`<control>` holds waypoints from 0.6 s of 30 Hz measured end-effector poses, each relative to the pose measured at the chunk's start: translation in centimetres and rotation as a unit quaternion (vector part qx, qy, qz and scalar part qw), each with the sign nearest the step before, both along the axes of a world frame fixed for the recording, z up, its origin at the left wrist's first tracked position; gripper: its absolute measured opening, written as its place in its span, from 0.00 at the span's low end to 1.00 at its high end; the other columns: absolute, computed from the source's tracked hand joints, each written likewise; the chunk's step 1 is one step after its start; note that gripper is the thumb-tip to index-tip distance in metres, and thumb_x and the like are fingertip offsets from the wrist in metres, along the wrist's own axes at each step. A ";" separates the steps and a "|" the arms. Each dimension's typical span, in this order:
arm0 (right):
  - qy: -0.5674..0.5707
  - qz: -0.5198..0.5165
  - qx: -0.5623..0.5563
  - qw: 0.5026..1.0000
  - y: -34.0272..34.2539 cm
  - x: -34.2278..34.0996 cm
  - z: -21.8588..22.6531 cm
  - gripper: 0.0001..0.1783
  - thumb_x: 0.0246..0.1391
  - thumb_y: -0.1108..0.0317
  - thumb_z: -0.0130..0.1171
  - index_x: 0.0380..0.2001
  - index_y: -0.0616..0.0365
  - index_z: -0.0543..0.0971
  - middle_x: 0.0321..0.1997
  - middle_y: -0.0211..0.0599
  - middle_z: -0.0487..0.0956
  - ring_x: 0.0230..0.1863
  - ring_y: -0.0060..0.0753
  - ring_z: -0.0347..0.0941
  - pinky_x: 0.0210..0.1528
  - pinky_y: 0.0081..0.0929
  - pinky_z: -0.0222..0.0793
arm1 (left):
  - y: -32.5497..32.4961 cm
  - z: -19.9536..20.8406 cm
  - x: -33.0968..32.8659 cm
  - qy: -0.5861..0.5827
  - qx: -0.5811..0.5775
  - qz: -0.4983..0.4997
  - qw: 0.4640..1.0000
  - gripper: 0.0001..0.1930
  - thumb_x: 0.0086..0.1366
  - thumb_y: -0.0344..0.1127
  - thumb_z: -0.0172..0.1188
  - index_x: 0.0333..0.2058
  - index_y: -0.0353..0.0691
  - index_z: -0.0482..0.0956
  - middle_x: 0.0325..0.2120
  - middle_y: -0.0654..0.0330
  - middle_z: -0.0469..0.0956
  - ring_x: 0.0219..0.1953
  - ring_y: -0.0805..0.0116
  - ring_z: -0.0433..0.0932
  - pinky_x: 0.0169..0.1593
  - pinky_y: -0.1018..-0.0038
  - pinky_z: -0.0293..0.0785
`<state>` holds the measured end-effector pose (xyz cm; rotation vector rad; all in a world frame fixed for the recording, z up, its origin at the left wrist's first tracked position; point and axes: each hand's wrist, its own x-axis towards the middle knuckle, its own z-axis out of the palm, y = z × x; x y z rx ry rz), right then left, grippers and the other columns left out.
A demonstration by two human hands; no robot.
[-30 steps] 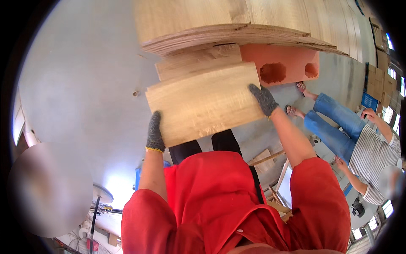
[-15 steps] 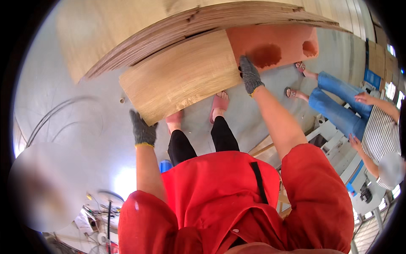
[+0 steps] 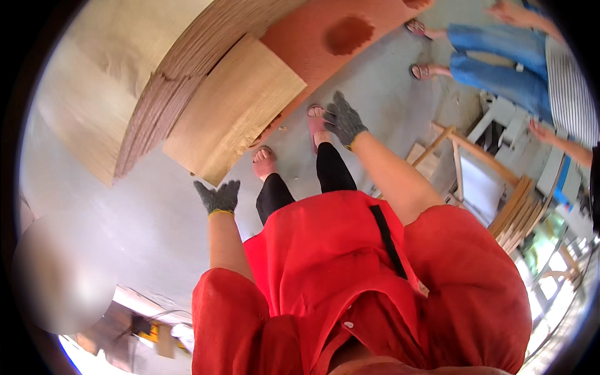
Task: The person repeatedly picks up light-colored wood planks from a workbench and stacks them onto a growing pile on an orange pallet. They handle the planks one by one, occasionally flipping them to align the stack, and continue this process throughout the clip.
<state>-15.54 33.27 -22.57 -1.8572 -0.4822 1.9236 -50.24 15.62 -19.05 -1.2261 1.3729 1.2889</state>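
A light wood-grain board [image 3: 237,109] lies over one end of a reddish-orange board [image 3: 300,31], beside a tall stack of thin wooden sheets [image 3: 181,81]. My left hand [image 3: 217,197], in a dark grey knit glove, is just below the board's near corner with fingers spread and nothing in them. Also gloved, my right hand [image 3: 344,122] hangs off to the right of the board, near my pink slipper [image 3: 317,119], its fingers apart and holding nothing. The reddish board bears dark, rough-edged patches [image 3: 349,35].
To the upper right stands another person in blue jeans [image 3: 497,56] and a striped top. A wooden frame [image 3: 475,156] with stacked strips [image 3: 515,209] is at my right, next to grey machinery [image 3: 500,125]. Grey floor [image 3: 162,206] spreads around my feet.
My right hand has come off the wood-grain board and moved away from it. My left hand has parted from the corner. The view has turned, so the stack and boards appear more tilted.
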 end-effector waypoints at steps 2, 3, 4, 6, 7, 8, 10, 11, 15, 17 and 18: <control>-0.064 0.085 0.063 0.992 -4.5 5.5 1.5 0.28 0.60 0.43 0.49 0.57 0.46 0.68 0.44 0.26 0.73 0.42 0.25 0.70 0.44 0.28 0.68 | -1.4 1.7 -0.3 0.002 -0.053 -0.060 0.997 0.52 0.55 0.69 0.54 0.68 0.50 0.37 0.68 0.50 0.37 0.69 0.47 0.41 0.67 0.50 0.45; -0.068 0.094 0.066 0.991 -7.1 8.1 3.3 0.27 0.60 0.46 0.50 0.58 0.45 0.67 0.43 0.24 0.73 0.40 0.24 0.70 0.42 0.26 0.68 | -2.4 3.0 -0.4 -0.008 -0.040 -0.097 0.994 0.54 0.55 0.70 0.54 0.68 0.50 0.35 0.69 0.50 0.33 0.70 0.47 0.39 0.67 0.50 0.44; -0.072 0.103 0.069 0.990 -9.4 10.4 5.7 0.27 0.60 0.49 0.51 0.60 0.44 0.66 0.42 0.23 0.74 0.39 0.23 0.70 0.40 0.24 0.68 | -3.5 4.4 -0.5 0.001 -0.031 -0.168 0.985 0.52 0.56 0.69 0.53 0.68 0.50 0.35 0.69 0.51 0.34 0.70 0.47 0.40 0.67 0.51 0.45; -0.120 0.105 0.064 0.985 -14.0 13.6 11.4 0.28 0.60 0.54 0.53 0.62 0.44 0.64 0.41 0.22 0.74 0.36 0.21 0.69 0.37 0.23 0.67 | -5.3 6.8 -1.2 -0.002 0.005 -0.305 0.952 0.48 0.60 0.66 0.50 0.68 0.50 0.36 0.69 0.52 0.35 0.69 0.47 0.41 0.66 0.51 0.48; -0.135 0.077 0.019 0.988 -15.4 13.9 13.9 0.26 0.59 0.58 0.52 0.60 0.46 0.65 0.43 0.25 0.74 0.38 0.24 0.69 0.42 0.25 0.64 | -5.9 8.1 -1.5 -0.014 0.014 -0.366 0.930 0.45 0.63 0.64 0.48 0.68 0.51 0.36 0.69 0.52 0.37 0.69 0.47 0.42 0.66 0.52 0.49; -0.148 0.045 -0.025 0.988 -16.8 14.1 16.7 0.24 0.58 0.62 0.52 0.58 0.48 0.66 0.45 0.29 0.75 0.41 0.26 0.69 0.47 0.27 0.62 | -6.2 9.1 -2.0 -0.027 0.005 -0.426 0.904 0.40 0.66 0.61 0.45 0.68 0.53 0.38 0.69 0.53 0.41 0.68 0.46 0.46 0.64 0.53 0.54; -0.166 -0.090 -0.135 0.973 -18.2 14.0 21.6 0.19 0.55 0.69 0.49 0.51 0.53 0.71 0.50 0.39 0.74 0.51 0.34 0.69 0.62 0.32 0.55 | -6.3 11.2 -2.6 -0.016 -0.017 -0.516 0.856 0.37 0.66 0.57 0.47 0.67 0.50 0.44 0.66 0.52 0.49 0.60 0.50 0.61 0.51 0.59 0.68; -0.139 -0.097 -0.123 0.978 -18.9 13.6 23.7 0.18 0.54 0.71 0.48 0.49 0.55 0.72 0.52 0.42 0.74 0.54 0.36 0.69 0.66 0.33 0.54 | -6.3 11.9 -2.4 0.005 -0.020 -0.548 0.837 0.36 0.66 0.56 0.48 0.66 0.48 0.48 0.65 0.52 0.54 0.54 0.53 0.68 0.44 0.62 0.72; -0.077 -0.027 0.070 0.994 -21.3 14.8 31.0 0.25 0.59 0.66 0.50 0.60 0.55 0.64 0.52 0.39 0.75 0.51 0.31 0.71 0.58 0.28 0.61 | -3.9 16.9 0.0 0.089 -0.051 -0.636 0.765 0.31 0.65 0.54 0.53 0.61 0.47 0.58 0.53 0.56 0.68 0.40 0.61 0.72 0.38 0.63 0.73; -0.063 0.020 0.165 0.984 -21.1 16.8 33.3 0.29 0.61 0.65 0.51 0.64 0.55 0.60 0.53 0.38 0.75 0.51 0.29 0.71 0.57 0.28 0.63 | -1.6 18.8 3.8 0.107 -0.020 -0.666 0.737 0.30 0.64 0.53 0.54 0.60 0.46 0.60 0.51 0.56 0.69 0.39 0.62 0.72 0.38 0.64 0.73; -0.143 0.048 0.203 0.968 -21.1 18.0 34.5 0.30 0.61 0.66 0.52 0.65 0.56 0.59 0.53 0.38 0.74 0.52 0.29 0.70 0.57 0.28 0.63 | -0.5 19.8 6.4 0.119 0.000 -0.676 0.727 0.27 0.65 0.52 0.52 0.58 0.46 0.63 0.48 0.57 0.71 0.39 0.63 0.72 0.37 0.65 0.72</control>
